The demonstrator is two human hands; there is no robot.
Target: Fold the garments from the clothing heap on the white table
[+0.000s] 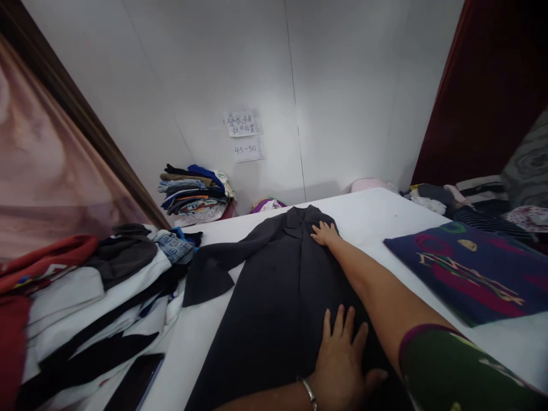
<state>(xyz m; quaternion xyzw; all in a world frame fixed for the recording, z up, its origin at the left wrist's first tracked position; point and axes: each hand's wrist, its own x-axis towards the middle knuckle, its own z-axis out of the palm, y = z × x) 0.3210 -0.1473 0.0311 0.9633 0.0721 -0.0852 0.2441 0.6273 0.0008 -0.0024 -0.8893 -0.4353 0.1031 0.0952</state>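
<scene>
A long dark coat point(274, 285) lies front up on the white table point(363, 214), its collar at the far end. One sleeve stretches out to the left and bends down toward me; the other is not clearly visible. My right hand point(326, 234) rests flat on the coat's chest near the right shoulder, fingers spread. Closer to me, my left hand point(340, 357), with a silver bracelet at the wrist, presses palm down on the lower right part of the coat. Its fingers are apart too, and neither hand grips anything.
A folded navy patterned garment point(466, 268) lies to the right. Heaped clothes point(107, 285) cover the left side, with a phone-like dark slab point(136, 382) by them. A folded stack point(197, 194) stands against the wall, below paper notes point(245, 124). More clothes point(471, 197) lie at far right.
</scene>
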